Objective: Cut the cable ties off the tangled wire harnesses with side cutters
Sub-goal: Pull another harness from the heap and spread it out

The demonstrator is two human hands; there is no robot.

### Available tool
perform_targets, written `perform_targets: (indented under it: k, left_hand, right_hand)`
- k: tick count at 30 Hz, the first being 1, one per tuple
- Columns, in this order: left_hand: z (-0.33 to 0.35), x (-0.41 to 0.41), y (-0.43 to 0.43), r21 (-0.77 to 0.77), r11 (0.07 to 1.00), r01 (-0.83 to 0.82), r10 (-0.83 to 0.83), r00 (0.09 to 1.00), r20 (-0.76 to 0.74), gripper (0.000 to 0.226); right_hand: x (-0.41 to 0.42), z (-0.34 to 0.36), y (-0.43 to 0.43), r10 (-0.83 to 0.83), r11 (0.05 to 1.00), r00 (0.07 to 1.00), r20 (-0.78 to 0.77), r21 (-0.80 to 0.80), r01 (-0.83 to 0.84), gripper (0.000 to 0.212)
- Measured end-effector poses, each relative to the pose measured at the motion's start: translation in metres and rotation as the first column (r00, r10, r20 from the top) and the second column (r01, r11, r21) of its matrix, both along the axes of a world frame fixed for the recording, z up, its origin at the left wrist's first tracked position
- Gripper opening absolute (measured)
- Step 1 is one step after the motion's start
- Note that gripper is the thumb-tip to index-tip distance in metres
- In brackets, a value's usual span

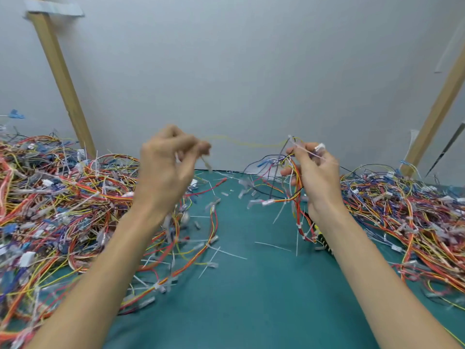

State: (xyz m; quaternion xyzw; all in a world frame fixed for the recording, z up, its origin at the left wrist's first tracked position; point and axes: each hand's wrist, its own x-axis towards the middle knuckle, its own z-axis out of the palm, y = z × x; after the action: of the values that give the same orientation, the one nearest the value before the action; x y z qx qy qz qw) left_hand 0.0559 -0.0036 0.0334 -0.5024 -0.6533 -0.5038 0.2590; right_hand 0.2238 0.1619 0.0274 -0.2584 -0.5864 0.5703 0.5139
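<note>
forearms (100, 285) raised over teal mat (251, 311) | yellow wire (241, 143) pinched by left hand (166, 170), centre | harness (298, 187) gripped by right hand (317, 177)

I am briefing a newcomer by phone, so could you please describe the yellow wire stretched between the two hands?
Find the grey wall behind the green table, then the raised hands before it. The yellow wire spans the gap from the left hand to the harness gripped in the right hand. Unlike the heaped wires on the table, it hangs alone in mid-air against the wall.
</note>
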Motion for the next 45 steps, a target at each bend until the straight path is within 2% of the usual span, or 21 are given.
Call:
perform_targets:
  k: [1,2,4,6,7,8,10,11,12,13,14,16,20,23,27,30,35,39,41,43,45]
  left_hand:
    - [0.007,0.003,-0.001,0.117,0.993,0.012,-0.014,1.0,0.021,0.014]
    - [0.012,0.005,-0.001,0.108,0.994,0.024,-0.03,0.998,0.05,0.016]
    - [0.011,0.004,-0.002,-0.243,0.97,0.017,0.006,0.995,0.095,0.025]
    - [0.001,0.002,-0.003,-0.604,0.796,-0.042,0.094,0.994,0.054,0.028]
    - [-0.002,0.002,-0.003,-0.625,0.78,-0.046,0.111,0.992,0.067,0.027]
    - [-0.003,0.002,-0.002,-0.563,0.826,-0.018,0.103,0.988,0.119,0.025]
    - [0.0,0.003,-0.002,-0.276,0.957,0.093,-0.002,0.95,0.312,0.023]
    - [0.002,0.002,-0.002,-0.172,0.974,0.146,-0.07,0.922,0.381,0.022]
    - [0.003,0.001,-0.003,-0.172,0.968,0.181,-0.095,0.903,0.419,0.021]
    - [0.002,-0.001,-0.004,-0.277,0.94,0.199,-0.067,0.904,0.422,0.02]
    - [-0.001,-0.002,-0.005,-0.436,0.873,0.218,-0.021,0.91,0.413,0.019]
    - [-0.009,-0.003,-0.007,-0.695,0.642,0.326,0.033,0.893,0.449,0.017]
    - [-0.019,0.008,-0.003,-0.845,0.205,0.493,0.097,0.849,0.519,0.024]
    - [-0.025,0.022,0.004,-0.947,-0.046,0.318,0.051,0.947,0.316,0.039]
    - [-0.034,0.027,0.012,-0.979,-0.197,0.049,0.08,0.996,0.034,0.058]
    - [-0.038,0.019,0.012,-0.986,-0.155,0.066,0.163,0.986,0.04,0.061]
    - [-0.048,0.005,0.008,-0.999,0.044,0.018,0.227,0.973,0.027,0.057]
    - [-0.028,0.018,0.001,-1.0,0.002,0.018,0.154,0.988,0.018,0.071]
    - [-0.009,0.03,-0.004,-0.998,0.061,-0.008,0.082,0.997,-0.003,0.067]
    - [0.003,0.04,-0.006,-0.982,0.17,0.087,-0.035,0.996,0.082,0.06]
    - [0.003,0.052,-0.004,-0.908,0.204,0.366,-0.166,0.927,0.336,0.062]
  right_hand:
    - [0.0,0.002,-0.001,0.005,1.0,1.0,-0.001,0.003,-0.005,0.013]
    - [0.0,0.003,-0.003,0.016,1.0,1.0,0.011,0.0,-0.016,0.014]
    - [0.0,0.004,-0.007,0.041,0.999,0.998,0.039,-0.027,-0.04,0.015]
    - [0.0,0.005,-0.009,0.056,0.997,0.998,0.038,-0.063,-0.054,0.011]
    - [0.001,0.006,-0.009,0.06,0.995,0.997,0.039,-0.079,-0.056,0.009]
    - [0.002,0.007,-0.008,0.06,0.994,0.997,0.05,-0.092,-0.055,0.007]
    - [0.004,0.008,-0.007,0.06,0.994,0.994,0.086,-0.098,-0.051,0.006]
    - [0.005,0.009,-0.005,0.063,0.994,0.995,0.077,-0.093,-0.055,0.006]
    - [0.006,0.01,-0.004,0.068,0.994,0.997,0.048,-0.091,-0.063,0.005]
    - [0.007,0.01,-0.003,0.078,0.993,0.997,0.018,-0.092,-0.076,0.003]
    - [0.007,0.011,-0.002,0.096,0.991,0.995,-0.006,-0.096,-0.096,0.002]
    - [0.007,0.013,-0.003,0.144,0.983,0.988,-0.054,-0.11,-0.149,0.007]
    - [0.007,0.013,-0.004,0.205,0.97,0.972,-0.114,-0.108,-0.218,0.014]
    - [0.007,0.018,-0.007,0.257,0.954,0.952,-0.168,-0.113,-0.278,0.016]
    - [0.009,0.03,-0.014,0.368,0.859,0.862,-0.348,-0.228,-0.458,0.013]
    - [0.014,0.037,-0.02,0.404,0.769,0.801,-0.441,-0.31,-0.559,0.015]
    - [0.024,0.044,-0.023,0.478,0.689,0.718,-0.505,-0.291,-0.663,0.013]
    - [0.024,0.045,-0.023,0.527,0.658,0.658,-0.538,-0.231,-0.716,0.017]
    - [0.021,0.045,-0.023,0.491,0.681,0.67,-0.557,-0.234,-0.694,0.03]
    - [0.016,0.042,-0.021,0.406,0.72,0.692,-0.598,-0.257,-0.645,0.04]
    - [0.012,0.039,-0.019,0.318,0.735,0.686,-0.654,-0.287,-0.615,0.037]
